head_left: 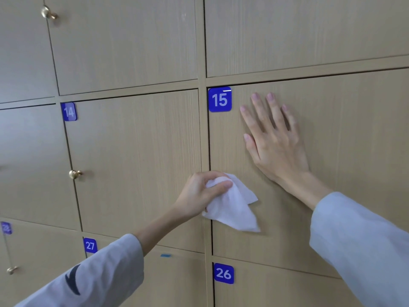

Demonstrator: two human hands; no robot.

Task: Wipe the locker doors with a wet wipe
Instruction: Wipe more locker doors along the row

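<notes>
A wall of light wooden locker doors fills the view. My left hand [202, 191] grips a crumpled white wet wipe [234, 204] at the left edge of the door marked 15 [343, 156], over the gap beside door 14 [137, 162]. The wipe hangs down from my fingers against door 15. My right hand [272, 138] lies flat on door 15, fingers straight and spread, just right of the blue number plate 15 [219, 99].
Blue number plates 14 [69, 111], 27 [90, 245] and 26 [223, 273] mark neighbouring doors. Brass knobs stick out from the door left of door 14 [75, 173], the upper left door [48, 13] and the lower left door [12, 270]. A bit of blue tape [165, 255] sits on door 27.
</notes>
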